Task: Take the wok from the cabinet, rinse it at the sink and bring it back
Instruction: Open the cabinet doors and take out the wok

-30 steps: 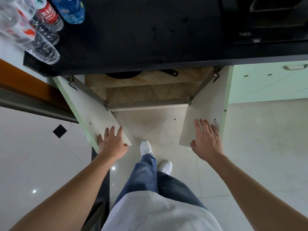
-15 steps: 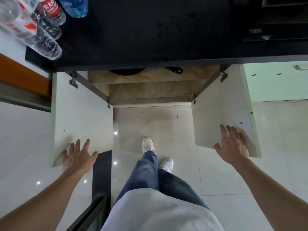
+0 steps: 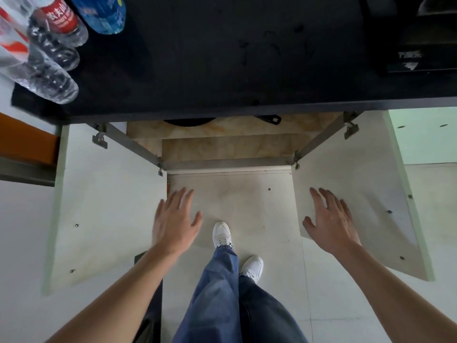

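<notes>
The cabinet point(image 3: 227, 149) under the black countertop stands with both doors swung wide. On its upper shelf a black wok point(image 3: 189, 122) shows only as a dark rim under the counter edge, with its handle point(image 3: 268, 118) poking out to the right. My left hand point(image 3: 174, 222) hovers open in front of the cabinet opening, off the left door point(image 3: 103, 209). My right hand point(image 3: 330, 222) is open with fingers spread, over the inner face of the right door point(image 3: 358, 189). Neither hand holds anything.
Several plastic water bottles point(image 3: 53, 45) lie at the left end of the black countertop point(image 3: 222, 58). A dark appliance point(image 3: 418, 35) sits at the counter's right end. A pale green cabinet front point(image 3: 425, 137) is to the right. My feet in white shoes point(image 3: 222, 235) stand on the tiled floor.
Both doors swung from half open to wide open. My left hand left the left door and moved right toward the opening; my right hand stayed near the right door.
</notes>
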{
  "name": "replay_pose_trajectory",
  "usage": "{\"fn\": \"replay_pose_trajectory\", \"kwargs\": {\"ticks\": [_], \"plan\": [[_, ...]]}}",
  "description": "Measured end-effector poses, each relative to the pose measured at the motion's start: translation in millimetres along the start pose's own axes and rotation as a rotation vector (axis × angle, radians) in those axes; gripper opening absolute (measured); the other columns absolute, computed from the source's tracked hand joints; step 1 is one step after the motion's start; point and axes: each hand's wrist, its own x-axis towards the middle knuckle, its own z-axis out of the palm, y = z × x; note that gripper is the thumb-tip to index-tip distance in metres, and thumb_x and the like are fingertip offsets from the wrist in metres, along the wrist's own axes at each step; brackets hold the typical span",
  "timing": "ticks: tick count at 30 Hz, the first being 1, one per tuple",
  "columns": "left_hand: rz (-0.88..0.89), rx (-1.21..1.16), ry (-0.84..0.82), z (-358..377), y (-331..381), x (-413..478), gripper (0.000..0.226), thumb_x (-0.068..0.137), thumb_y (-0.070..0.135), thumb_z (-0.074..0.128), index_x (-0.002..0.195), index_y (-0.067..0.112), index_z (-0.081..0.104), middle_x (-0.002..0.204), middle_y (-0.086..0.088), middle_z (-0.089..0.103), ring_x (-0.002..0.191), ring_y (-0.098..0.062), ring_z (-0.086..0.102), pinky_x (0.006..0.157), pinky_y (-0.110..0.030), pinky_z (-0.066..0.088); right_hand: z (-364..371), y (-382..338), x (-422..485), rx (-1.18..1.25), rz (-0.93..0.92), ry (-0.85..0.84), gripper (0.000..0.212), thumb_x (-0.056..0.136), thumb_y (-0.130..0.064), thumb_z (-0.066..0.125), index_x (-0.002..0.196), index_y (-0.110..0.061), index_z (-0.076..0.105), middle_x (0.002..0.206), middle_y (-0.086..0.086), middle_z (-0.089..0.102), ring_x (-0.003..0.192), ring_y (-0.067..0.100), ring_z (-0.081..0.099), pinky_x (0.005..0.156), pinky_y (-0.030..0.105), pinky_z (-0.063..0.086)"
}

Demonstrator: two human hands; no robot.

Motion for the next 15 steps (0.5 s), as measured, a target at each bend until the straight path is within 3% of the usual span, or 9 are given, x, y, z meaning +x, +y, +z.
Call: {"fn": "replay_pose_trajectory", "kwargs": {"ticks": [4, 9, 12, 15], "plan": [[0.15, -0.02, 0.034, 22.1, 37.1, 52.0, 0.061, 0.097, 0.048, 0.038, 0.15, 0.02, 0.027, 0.159, -0.001, 0.03, 0.146, -0.019, 0.028, 0.12, -0.046, 0.023, 15.4, -20.3, 45.4, 0.046, -0.083, 0.127, 0.074, 0.085, -0.027, 0.07, 0.148, -0.006, 0.039, 0.149, 0.022, 0.045, 0.14, 0.037, 0.042, 0.116, 0.054, 0.034], [0.34, 0.086, 0.205, 45.6, 57.8, 137.3, 0.062, 0.094, 0.044, 0.032, 0.148, 0.014, 0.033, 0.154, -0.006, 0.038, 0.139, -0.025, 0.039, 0.114, -0.046, 0.033, 28.2, -38.4, 111.5, 0.075, -0.162, 0.313, 0.068, 0.082, -0.025, 0.071, 0.142, -0.003, 0.047, 0.137, 0.025, 0.054, 0.122, 0.045, 0.055, 0.105, 0.054, 0.045], [0.394, 0.107, 0.291, 50.9, 69.7, 193.7, 0.064, 0.092, 0.043, 0.037, 0.148, 0.011, 0.034, 0.154, -0.009, 0.038, 0.138, -0.028, 0.04, 0.111, -0.048, 0.035, 28.3, -47.7, 156.3, 0.087, -0.22, 0.435, 0.065, 0.086, -0.029, 0.063, 0.143, -0.005, 0.044, 0.138, 0.026, 0.052, 0.119, 0.045, 0.056, 0.098, 0.055, 0.052], [0.455, 0.124, 0.371, 47.7, 83.3, 241.0, 0.069, 0.088, 0.04, 0.047, 0.149, 0.014, 0.03, 0.155, -0.01, 0.035, 0.14, -0.03, 0.036, 0.113, -0.05, 0.033, 23.0, -58.5, 199.2, 0.094, -0.259, 0.468, 0.069, 0.092, -0.036, 0.061, 0.149, -0.008, 0.034, 0.143, 0.023, 0.047, 0.129, 0.042, 0.05, 0.103, 0.057, 0.049]]}}
